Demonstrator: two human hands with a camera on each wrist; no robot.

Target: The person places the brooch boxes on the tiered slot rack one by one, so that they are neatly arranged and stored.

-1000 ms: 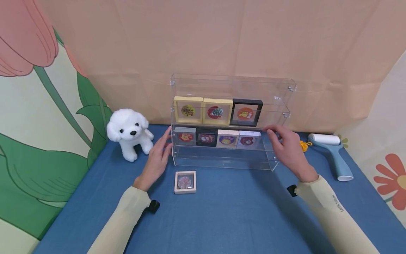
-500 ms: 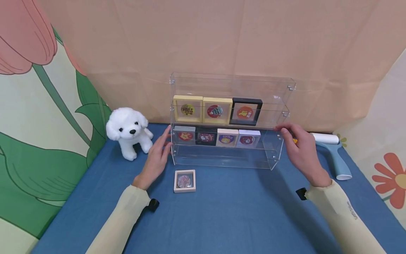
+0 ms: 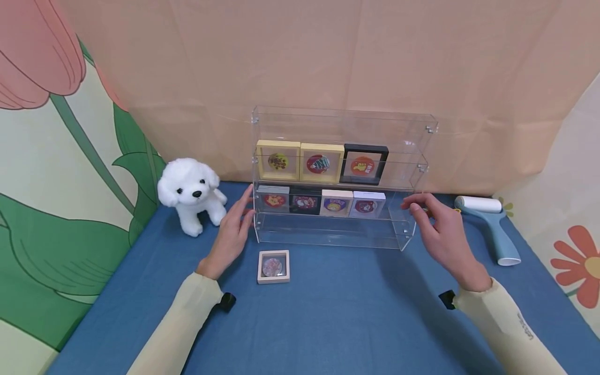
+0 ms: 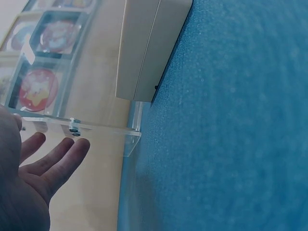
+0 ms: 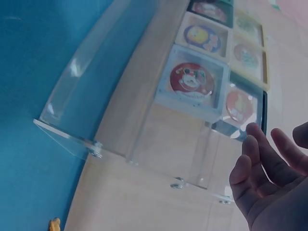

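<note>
A clear acrylic display rack (image 3: 328, 239) stands at the back of the blue table. Its upper tier holds two cream frames (image 3: 321, 180) and a black frame (image 3: 364, 183), each with a round badge. Several smaller framed badges (image 3: 336, 203) line the left part of the tier below. My left hand (image 3: 227, 239) rests against the rack's left end, fingers extended. Beside the right end, my right hand (image 3: 442, 242) holds nothing, its fingers loosely bent. In front of the rack lies a pale pink framed badge (image 3: 274, 267), its edge (image 4: 149, 53) close in the left wrist view.
A white plush dog (image 3: 187, 195) sits left of the rack. A blue-handled lint roller (image 3: 497, 234) lies to the right. Part of a small orange-yellow thing (image 5: 54, 224) shows in the right wrist view. A peach cloth (image 3: 304, 57) hangs behind.
My right hand has moved right along the rack to its right end, then slightly down. My left hand stays at the left end. The frames have not moved.
</note>
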